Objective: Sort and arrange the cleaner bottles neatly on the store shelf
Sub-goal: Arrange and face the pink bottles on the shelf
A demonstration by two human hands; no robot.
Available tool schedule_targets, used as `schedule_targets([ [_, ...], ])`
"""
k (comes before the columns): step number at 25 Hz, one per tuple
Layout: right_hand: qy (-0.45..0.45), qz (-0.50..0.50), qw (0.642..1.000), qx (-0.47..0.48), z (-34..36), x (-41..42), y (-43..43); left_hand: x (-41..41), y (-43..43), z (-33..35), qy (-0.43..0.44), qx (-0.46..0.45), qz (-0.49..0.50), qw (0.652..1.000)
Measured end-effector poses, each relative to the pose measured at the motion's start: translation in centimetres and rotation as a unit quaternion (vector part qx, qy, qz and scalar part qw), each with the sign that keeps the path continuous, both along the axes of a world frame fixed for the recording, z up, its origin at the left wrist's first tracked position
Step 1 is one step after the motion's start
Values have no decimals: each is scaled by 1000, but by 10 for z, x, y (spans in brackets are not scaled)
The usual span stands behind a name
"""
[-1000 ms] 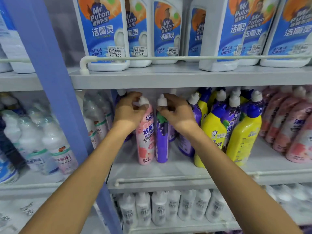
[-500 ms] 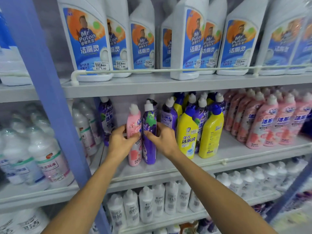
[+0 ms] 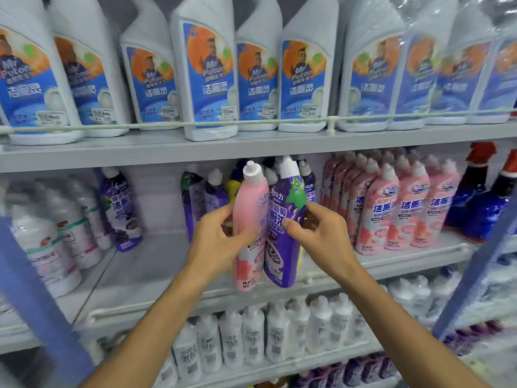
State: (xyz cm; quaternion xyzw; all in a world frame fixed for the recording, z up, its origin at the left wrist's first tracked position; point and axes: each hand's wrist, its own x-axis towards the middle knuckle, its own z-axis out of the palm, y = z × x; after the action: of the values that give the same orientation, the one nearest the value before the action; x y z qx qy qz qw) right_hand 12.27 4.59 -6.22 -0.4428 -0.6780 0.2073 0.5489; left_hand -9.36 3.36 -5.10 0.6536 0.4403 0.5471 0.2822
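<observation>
Grips the pink bottle (image 3: pixel 250 208) at mid-body with the left hand (image 3: pixel 215 242), fingers curled round it. Pinches the purple bottle (image 3: pixel 285 208) with the right hand (image 3: pixel 319 236), thumb on the label. Holds both upright and touching, over the near edge of the middle shelf (image 3: pixel 156 275). Half hides the mixed purple and yellow bottles (image 3: pixel 204 197) just behind. Leaves a row of pink bottles (image 3: pixel 391 214) to the right, dark blue spray bottles (image 3: pixel 475 197) beyond, a lone purple bottle (image 3: pixel 121 208) at left, big white bottles (image 3: pixel 207 79) above.
</observation>
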Motion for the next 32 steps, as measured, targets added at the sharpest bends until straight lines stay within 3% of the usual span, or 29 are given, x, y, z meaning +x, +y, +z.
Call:
schedule_targets([
  [8, 1, -4, 1000, 1, -27, 116, 60, 131, 32, -11, -61, -17, -13, 998],
  [20, -17, -11, 999, -39, -57, 111, 113, 125, 48, -20, -107, -84, -9, 991],
  [24, 53, 52, 996, -53, -41, 133, 95, 137, 50, -15, -134, -80, -56, 986],
  [27, 34, 166, 983, -68, -25, 151, 77, 155, 56, -10, -134, -74, -108, 982],
  [32, 45, 166, 982, -78, -13, 200, 65, 200, 66, -5, -126, -69, -162, 976],
])
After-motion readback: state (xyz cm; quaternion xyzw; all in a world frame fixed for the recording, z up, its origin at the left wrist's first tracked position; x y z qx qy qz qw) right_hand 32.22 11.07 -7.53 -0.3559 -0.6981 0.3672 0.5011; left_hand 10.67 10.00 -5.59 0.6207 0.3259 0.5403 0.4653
